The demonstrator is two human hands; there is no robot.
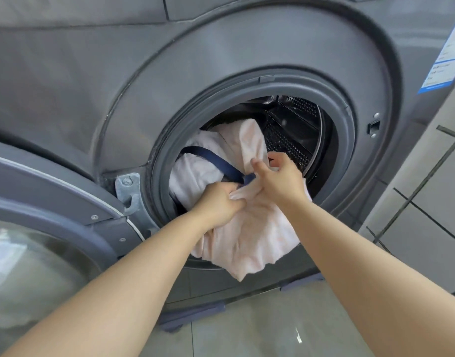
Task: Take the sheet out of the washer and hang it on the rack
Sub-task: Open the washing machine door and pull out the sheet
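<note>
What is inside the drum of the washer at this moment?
Inside the drum lies a pale pink sheet with a dark blue strip across it; part hangs out over the door seal. Anything under the sheet is covered.

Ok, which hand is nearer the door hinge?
Left. The left hand grips the sheet at the drum opening's lower left, close to the door hinge; the right hand holds the sheet farther right.
</note>
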